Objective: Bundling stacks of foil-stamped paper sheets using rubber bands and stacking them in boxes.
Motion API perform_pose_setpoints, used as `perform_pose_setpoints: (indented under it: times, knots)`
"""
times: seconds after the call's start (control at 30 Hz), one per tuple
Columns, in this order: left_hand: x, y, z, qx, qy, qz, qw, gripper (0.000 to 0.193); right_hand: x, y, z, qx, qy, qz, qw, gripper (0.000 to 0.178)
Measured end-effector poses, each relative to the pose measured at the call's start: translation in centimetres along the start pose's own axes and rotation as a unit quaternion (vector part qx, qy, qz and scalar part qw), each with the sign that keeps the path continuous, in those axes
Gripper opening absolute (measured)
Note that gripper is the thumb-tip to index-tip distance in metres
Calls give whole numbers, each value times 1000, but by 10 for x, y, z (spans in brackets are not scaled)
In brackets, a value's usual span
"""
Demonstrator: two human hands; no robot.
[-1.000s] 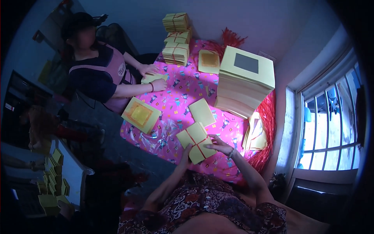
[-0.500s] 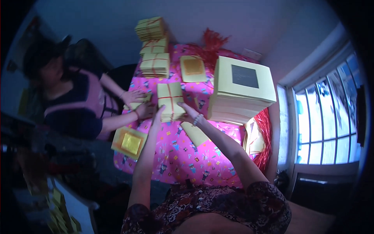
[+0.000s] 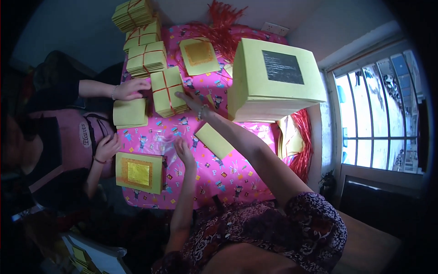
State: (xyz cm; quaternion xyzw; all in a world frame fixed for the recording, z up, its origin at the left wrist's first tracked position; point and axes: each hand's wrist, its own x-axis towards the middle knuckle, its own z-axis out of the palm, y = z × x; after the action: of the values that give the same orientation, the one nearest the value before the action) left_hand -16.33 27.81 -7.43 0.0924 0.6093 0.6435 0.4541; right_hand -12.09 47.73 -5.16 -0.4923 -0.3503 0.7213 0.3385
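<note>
A bundle of yellow paper tied with red string (image 3: 168,90) lies on the pink patterned tablecloth (image 3: 214,176). My right hand (image 3: 192,101) reaches out flat beside it and touches its right edge. My left hand (image 3: 183,150) rests open on the cloth, holding nothing, near a single yellow sheet (image 3: 214,140). A person at the left has one hand (image 3: 130,88) against the bundle's left side and the other hand (image 3: 107,147) near a stack with a gold square (image 3: 139,172).
Several tied yellow bundles (image 3: 145,57) line the far left of the table. A tall stack of large yellow sheets (image 3: 273,80) stands at the right, with red string (image 3: 302,146) below it. A loose gold-centred sheet (image 3: 199,55) lies at the back. A window (image 3: 378,123) is at the right.
The tied bundle went from in front of me to the far left side of the table. Both my hands have come off it; my left hand drew back to the cloth.
</note>
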Motion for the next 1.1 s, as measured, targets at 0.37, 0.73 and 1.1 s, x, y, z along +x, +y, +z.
perform_pose_setpoints:
  times: [0.37,0.73,1.1]
  knots:
    - [-199,-95,-47,91,-117,4,989,29,-266,69,-140,-176,28,-168,970,22]
    - [-313,-88,66,141,-53,8,989,34,-484,177,-355,2,98,-104,990,12]
    - [-376,-148,185,120,-108,-85,983,45,-510,168,-465,-11,141,-56,988,13]
